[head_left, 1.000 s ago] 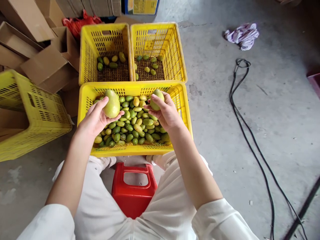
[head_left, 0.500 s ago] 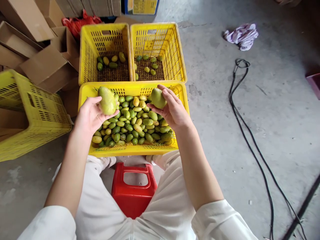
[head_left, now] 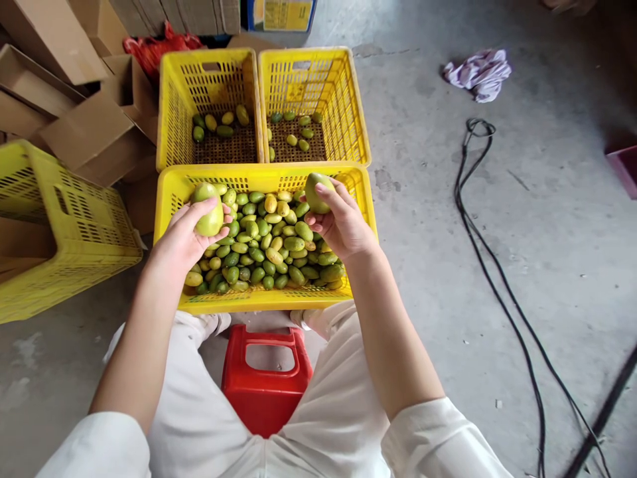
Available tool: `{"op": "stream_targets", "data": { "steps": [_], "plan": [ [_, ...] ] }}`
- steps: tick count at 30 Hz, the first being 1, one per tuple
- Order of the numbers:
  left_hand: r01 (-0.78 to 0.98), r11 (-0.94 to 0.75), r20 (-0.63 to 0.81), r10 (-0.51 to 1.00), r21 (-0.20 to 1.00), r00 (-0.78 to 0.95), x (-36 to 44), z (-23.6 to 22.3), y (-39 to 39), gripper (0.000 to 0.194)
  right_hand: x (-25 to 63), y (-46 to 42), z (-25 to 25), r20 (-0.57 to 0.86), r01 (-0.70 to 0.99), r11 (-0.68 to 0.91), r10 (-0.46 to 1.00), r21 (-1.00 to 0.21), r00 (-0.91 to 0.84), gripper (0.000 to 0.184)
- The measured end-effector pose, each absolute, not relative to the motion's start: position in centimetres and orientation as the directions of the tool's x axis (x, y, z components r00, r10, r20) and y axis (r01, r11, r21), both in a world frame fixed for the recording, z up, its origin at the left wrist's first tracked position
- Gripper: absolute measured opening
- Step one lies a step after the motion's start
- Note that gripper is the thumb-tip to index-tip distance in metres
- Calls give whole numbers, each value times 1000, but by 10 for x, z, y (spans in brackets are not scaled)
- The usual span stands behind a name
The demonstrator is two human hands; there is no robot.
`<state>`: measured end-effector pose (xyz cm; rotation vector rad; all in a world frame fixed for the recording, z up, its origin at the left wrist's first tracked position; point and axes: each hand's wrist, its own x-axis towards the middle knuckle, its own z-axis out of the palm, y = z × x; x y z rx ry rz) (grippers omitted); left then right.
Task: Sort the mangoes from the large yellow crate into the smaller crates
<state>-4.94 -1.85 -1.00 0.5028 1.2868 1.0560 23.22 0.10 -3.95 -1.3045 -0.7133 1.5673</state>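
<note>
My left hand (head_left: 186, 232) is closed round a pale green mango (head_left: 209, 219), thumb on top and fingers beneath. A darker green mango (head_left: 317, 191) sits in my right hand (head_left: 343, 222), its tip pointing up between thumb and fingers. Both hands hover over a wide yellow crate (head_left: 263, 303), one at each side. Inside that crate lies a thick layer of small green and yellowish mangoes (head_left: 269, 242). The ones under my hands are partly hidden.
Behind stand two yellow crates, a left one (head_left: 172, 119) and a right one (head_left: 355, 113), each with several fruits. Another yellow crate (head_left: 84, 229) and cardboard boxes (head_left: 94, 133) crowd the left. A red stool (head_left: 263, 398) is between my legs; a black cable (head_left: 497, 265) lies right.
My left hand has turned, its thumb now lying over the front of the mango. The right hand's mango has tipped more upright, and the fingers have curled under it.
</note>
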Motion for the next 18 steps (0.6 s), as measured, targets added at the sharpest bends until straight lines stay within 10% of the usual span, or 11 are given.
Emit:
{"op": "stream_targets", "data": {
  "steps": [18],
  "plan": [
    [-335,304,-382,902,892,-200,-47,-19,-22,50,231,6,-43,-382,-334,-353,924,-874,22,55]
  ]
}}
